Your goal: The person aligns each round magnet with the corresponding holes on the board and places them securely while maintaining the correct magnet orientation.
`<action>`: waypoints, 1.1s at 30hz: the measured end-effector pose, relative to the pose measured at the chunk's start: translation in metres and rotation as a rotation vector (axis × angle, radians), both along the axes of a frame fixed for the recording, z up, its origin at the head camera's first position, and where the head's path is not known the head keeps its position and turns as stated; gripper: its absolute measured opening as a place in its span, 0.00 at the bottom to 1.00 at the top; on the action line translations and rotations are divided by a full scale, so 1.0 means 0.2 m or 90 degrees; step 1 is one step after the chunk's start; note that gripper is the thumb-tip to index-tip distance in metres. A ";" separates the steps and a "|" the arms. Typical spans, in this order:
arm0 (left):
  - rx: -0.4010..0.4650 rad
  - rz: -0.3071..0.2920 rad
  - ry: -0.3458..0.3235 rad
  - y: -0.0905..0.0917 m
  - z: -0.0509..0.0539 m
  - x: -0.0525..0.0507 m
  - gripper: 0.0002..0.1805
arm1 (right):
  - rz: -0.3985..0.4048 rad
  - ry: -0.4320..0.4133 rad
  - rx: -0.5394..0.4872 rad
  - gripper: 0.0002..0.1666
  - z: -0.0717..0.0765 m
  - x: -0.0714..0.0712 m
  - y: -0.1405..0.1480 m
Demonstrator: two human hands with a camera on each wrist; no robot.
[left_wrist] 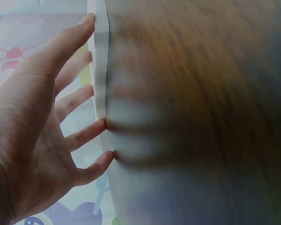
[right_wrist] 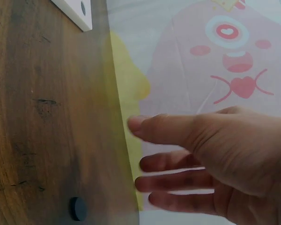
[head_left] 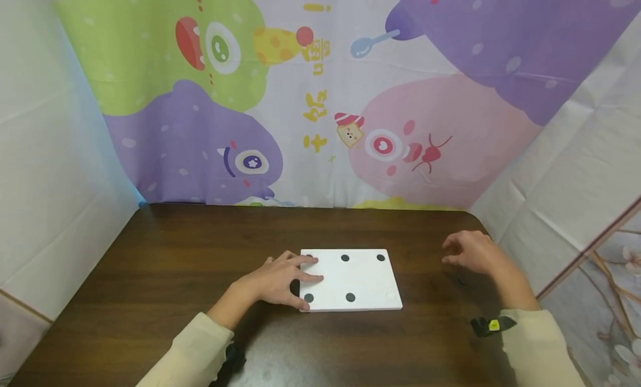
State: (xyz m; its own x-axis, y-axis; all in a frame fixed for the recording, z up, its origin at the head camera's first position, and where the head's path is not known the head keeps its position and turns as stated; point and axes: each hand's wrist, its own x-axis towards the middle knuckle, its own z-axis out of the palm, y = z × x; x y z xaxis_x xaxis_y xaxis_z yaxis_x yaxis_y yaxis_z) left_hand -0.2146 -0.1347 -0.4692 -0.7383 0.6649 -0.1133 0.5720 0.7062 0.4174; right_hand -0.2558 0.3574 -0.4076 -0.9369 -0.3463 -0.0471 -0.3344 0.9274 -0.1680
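A white rectangular board (head_left: pixel 368 278) with several black discs along its edges lies flat on the dark wooden table. At its lower right corner is a faint round white mark (head_left: pixel 390 296). My left hand (head_left: pixel 280 281) touches the board's left end, fingers spread and fairly straight, thumb at the lower left corner. To the right, my right hand (head_left: pixel 473 252) hovers over the table with loosely bent fingers, holding nothing. A small black disc (right_wrist: pixel 78 208) rests on the table near that hand, apart from the fingers.
The brown table (head_left: pixel 200 237) ends at a cartoon-printed curtain (head_left: pixel 320 181) behind. White cloth panels (head_left: pixel 531 198) stand at both sides, the right one close to my right hand. Dark bands (head_left: pixel 493 325) sit on both wrists.
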 end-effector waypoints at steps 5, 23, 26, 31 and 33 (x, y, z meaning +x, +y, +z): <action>0.001 0.001 -0.002 0.00 0.01 0.00 0.42 | -0.013 -0.070 0.023 0.24 0.02 0.01 0.02; 0.021 -0.016 0.000 0.00 0.00 -0.01 0.41 | -0.058 -0.141 0.069 0.21 -0.04 0.01 0.05; 0.040 -0.023 0.010 -0.02 -0.05 -0.03 0.42 | -0.064 -0.140 0.067 0.20 -0.06 0.01 0.05; 0.035 -0.024 0.027 -0.02 -0.10 -0.05 0.43 | -0.069 -0.135 0.064 0.19 -0.08 0.02 0.05; 0.018 -0.017 0.023 -0.01 -0.06 -0.03 0.42 | -0.071 -0.133 0.065 0.18 -0.08 0.02 0.05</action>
